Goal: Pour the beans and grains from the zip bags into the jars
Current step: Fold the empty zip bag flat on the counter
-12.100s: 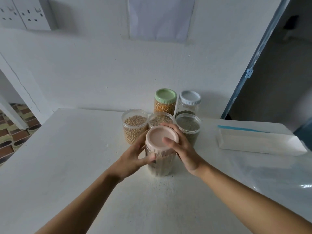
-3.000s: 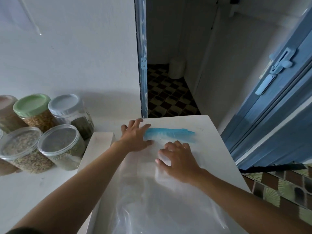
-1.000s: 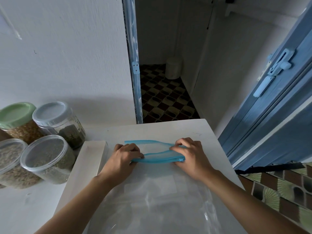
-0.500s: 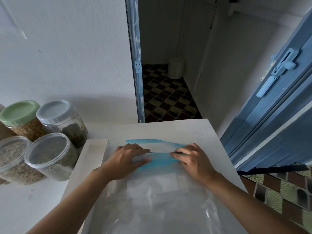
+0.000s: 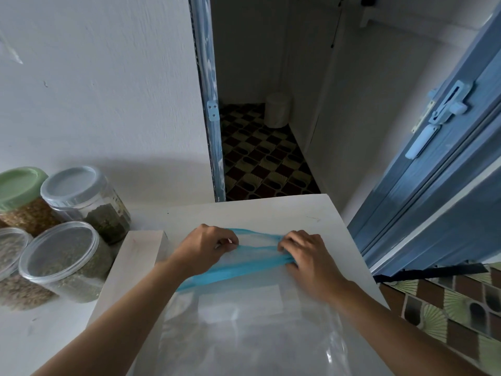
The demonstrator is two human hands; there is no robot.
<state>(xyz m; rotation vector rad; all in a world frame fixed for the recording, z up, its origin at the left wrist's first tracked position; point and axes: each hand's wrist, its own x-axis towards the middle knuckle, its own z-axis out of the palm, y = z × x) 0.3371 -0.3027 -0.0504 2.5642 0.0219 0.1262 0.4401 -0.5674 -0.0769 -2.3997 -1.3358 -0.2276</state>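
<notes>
Both our forearms reach up-frame to centre, left hand [image 5: 205,247] and right hand [image 5: 307,253] pinching with curled fingers.

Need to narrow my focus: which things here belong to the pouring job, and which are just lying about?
Job: zip bag; left hand; right hand; green-lidded jar; grey-lidded jar; clear-lidded jars.
Lying about: white box; blue door; white bin.

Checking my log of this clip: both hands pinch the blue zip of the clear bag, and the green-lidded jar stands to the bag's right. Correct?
Not quite. In the head view the green-lidded jar stands to the left of the clear bag, not its right. Both the left hand and the right hand do pinch its blue zip.
</notes>
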